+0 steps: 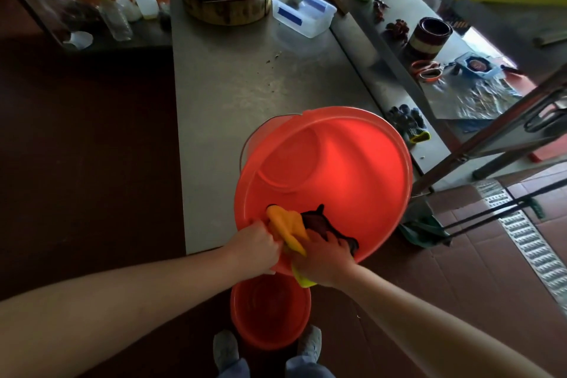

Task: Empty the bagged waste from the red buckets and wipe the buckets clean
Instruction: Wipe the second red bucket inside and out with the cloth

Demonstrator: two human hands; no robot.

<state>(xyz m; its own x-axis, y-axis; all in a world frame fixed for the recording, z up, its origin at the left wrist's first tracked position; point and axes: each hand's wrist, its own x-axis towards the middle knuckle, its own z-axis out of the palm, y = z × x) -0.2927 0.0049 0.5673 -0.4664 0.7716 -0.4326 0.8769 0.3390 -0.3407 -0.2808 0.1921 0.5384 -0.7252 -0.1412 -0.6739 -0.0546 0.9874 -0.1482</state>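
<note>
two hands meet at one rim. the left hand (256, 244) curls its fingers tight over the near rim of the tilted bucket (325, 163). the right hand (325, 258) clutches a yellow cloth (287, 224) against that rim. both forearms reach forward. the bucket leans on the table (230, 86) edge. the dark patch beside the cloth is unclear. the second bucket (270, 313) stands on the floor, partly hidden.

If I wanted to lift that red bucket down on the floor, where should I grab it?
Probably the rim of the floor bucket, reaching down from above: it stands upright, mouth open upward, and no handle shows.
</note>
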